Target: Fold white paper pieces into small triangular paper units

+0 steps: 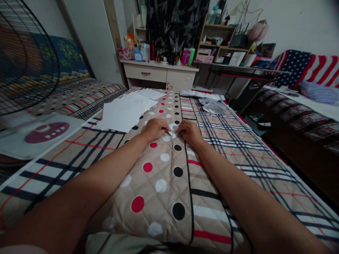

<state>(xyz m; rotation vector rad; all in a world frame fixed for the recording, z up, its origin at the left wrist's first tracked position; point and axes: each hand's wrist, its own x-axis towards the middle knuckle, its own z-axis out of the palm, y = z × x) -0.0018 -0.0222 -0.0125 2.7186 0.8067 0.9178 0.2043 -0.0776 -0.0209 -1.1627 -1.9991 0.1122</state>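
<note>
A small folded piece of white paper [173, 131] lies between my hands, low over the quilted bedspread [169, 183] with its dots and plaid. My left hand [156, 129] pinches its left side with the fingers closed. On the opposite side, my right hand [190, 132] grips the paper's right edge, its fingers curled. Part of the paper is covered by the fingertips. Beyond my left hand rests a spread stack of white paper sheets [124, 110]. Past my right hand is a small pile of clear or silvery flat packets [213, 106].
A long white strip-like package [202, 94] lies near the bed's far end. A fan [26, 56] stands close on the left. The dresser [148, 72] behind the bed holds bottles and boxes. A desk [238, 70] with shelves and another bed [304, 95] are at the right.
</note>
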